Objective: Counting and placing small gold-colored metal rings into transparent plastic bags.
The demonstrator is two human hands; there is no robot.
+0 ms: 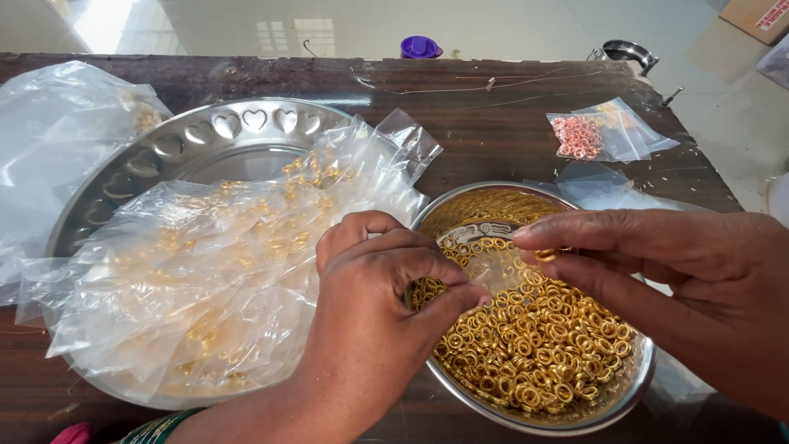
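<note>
- Our right hand (657, 271) pinches one gold ring (546, 255) above the steel bowl (633, 386), lower right.
- Our left hand (378, 304), fingers curled, rests on the bowl's left rim, beside bagged rings (214, 279) on a tray (205, 140).

The left hand (382, 288) comes in from the bottom edge, back of the hand up, its wrist bent slightly. Its fingers (403, 247) curl inward and the thumb (456, 306) stretches right, forming a loose pinching grip. The right hand (657, 271) reaches in from the right edge, forearm out of view, palm turned inward. Its thumb and forefinger (559, 234) press together at the tips in a closed pinch.
</note>
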